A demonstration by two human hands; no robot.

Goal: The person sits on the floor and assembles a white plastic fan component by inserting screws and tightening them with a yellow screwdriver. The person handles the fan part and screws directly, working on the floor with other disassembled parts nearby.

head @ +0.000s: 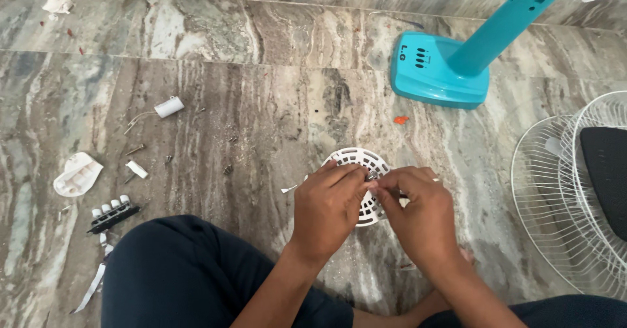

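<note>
fingers (356,176) pinch white vented cover (366,161)

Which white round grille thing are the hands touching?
The small white vented cover in the middle, under the left hand and right hand. The big wire fan guards lie untouched at the right.

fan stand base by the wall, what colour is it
Turquoise blue, base and slanted post alike; the fan stand base shows best in the head view.

both forearms are extended forward and converge; the left hand (326,204) and right hand (421,214) are held close together, fingers curled inward, fingertips pinched and nearly touching.
</note>
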